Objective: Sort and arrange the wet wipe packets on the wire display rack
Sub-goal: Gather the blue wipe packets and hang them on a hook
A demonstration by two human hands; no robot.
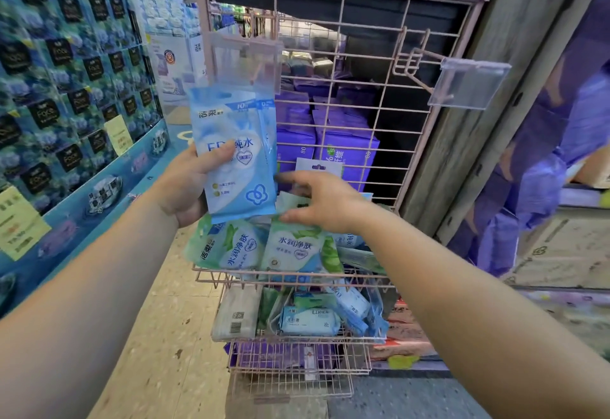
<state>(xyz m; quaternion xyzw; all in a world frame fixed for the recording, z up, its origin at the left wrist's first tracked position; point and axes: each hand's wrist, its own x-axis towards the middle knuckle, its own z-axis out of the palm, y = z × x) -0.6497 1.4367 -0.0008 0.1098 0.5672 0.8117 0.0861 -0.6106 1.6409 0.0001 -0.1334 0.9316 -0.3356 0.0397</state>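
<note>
Bright, even store lighting with soft, faint shadows. Wide-angle distortion bends straight lines towards the edges, strongest from 3 to 5 o'clock, where detail smears. The centre is sharpest; a violet-blue colour cast tints the scene.

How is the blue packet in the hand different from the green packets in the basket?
The blue packet is light blue, while the green packets are green and white with leaf pictures. The blue packet is held upright by the left hand, while the green packets lean in the wire basket, and the right hand touches one. The blue packet sits higher up, the green packets below it. Both are flat soft packs with printed writing.
</note>
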